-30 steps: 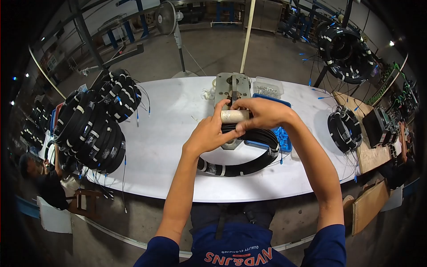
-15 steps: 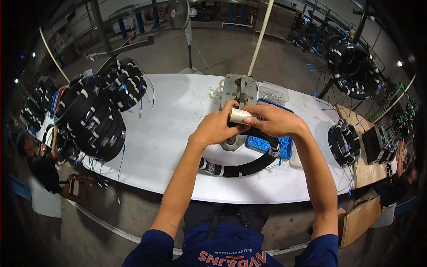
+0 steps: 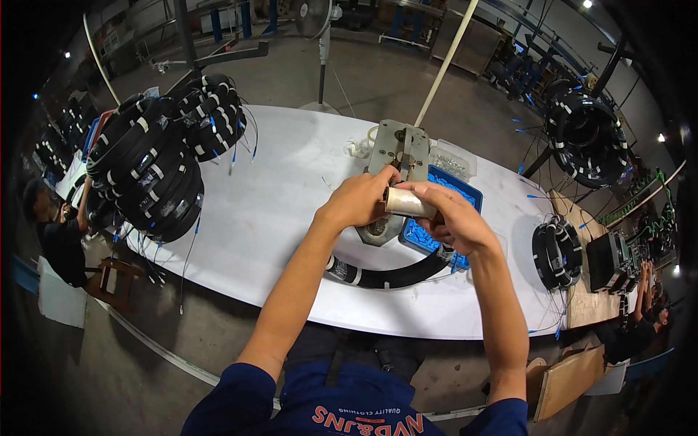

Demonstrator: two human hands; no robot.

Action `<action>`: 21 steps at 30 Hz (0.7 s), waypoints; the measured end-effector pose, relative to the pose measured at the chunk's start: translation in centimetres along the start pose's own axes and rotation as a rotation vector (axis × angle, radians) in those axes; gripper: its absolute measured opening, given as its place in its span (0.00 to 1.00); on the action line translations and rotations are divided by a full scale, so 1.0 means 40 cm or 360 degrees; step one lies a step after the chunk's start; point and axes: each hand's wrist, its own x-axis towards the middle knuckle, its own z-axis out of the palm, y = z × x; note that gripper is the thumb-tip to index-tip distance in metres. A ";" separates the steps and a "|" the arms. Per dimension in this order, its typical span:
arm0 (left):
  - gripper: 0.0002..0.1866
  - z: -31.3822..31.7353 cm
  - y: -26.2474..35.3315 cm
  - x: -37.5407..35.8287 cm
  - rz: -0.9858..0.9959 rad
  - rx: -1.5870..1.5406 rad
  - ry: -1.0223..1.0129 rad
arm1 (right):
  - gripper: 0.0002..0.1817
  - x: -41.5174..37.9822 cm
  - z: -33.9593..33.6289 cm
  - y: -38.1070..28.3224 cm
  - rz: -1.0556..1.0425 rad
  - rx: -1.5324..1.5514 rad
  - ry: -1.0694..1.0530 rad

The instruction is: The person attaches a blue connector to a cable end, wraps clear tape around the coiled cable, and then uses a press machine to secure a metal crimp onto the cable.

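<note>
Gripping the off-white, smooth-sided cylinder (image 3: pixel 408 204) toward its right end with the bare right hand (image 3: pixel 459 219), thumb over the top and fingers curled beneath. At the opposite end, with the bare left hand (image 3: pixel 358 200) curled close: cannot tell, for hidden fingertips, how firmly closed or on what. Best to steady the cylinder between both hands, well up off the table, with wrists loose enough to turn it evenly. Mind the thick black cable coil bound with pale and clear bands (image 3: pixel 392 279), just below the grip on the body side; avoid dragging forearms across it. Beyond the grip, clear the grey metal plate fixture (image 3: pixel 389 149) with the knuckles. To the right, avoid tipping the blue plastic tray (image 3: pixel 456 179) of small blue pieces (image 3: pixel 420 236) with the right wrist.
</note>
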 end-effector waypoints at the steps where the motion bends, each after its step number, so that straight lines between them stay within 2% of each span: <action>1: 0.30 0.005 -0.005 0.002 0.0017 0.0051 0.0008 | 0.21 -0.004 0.014 0.022 0.0006 0.0003 -0.0001; 3: 0.28 0.000 0.005 0.004 -0.0036 0.0009 0.0016 | 0.22 -0.001 0.024 0.076 -0.0083 0.0229 -0.0012; 7: 0.21 -0.005 0.016 0.006 -0.0079 -0.0082 -0.0020 | 0.20 -0.028 0.042 0.101 -0.0179 0.0301 -0.0055; 11: 0.25 -0.019 0.049 -0.003 -0.0039 -0.0135 -0.0070 | 0.18 -0.059 0.054 0.134 -0.0194 0.0264 -0.0087; 13: 0.33 -0.018 0.046 -0.001 -0.0005 -0.0111 -0.0094 | 0.17 -0.067 0.049 0.161 -0.0219 0.0334 -0.0180; 15: 0.32 -0.015 0.050 -0.003 0.0008 -0.0121 -0.0074 | 0.17 -0.069 0.049 0.171 -0.0242 0.0098 -0.0099; 21: 0.29 -0.016 0.058 -0.003 0.0087 -0.0123 -0.0122 | 0.21 -0.073 0.054 0.188 -0.0230 0.0335 -0.0078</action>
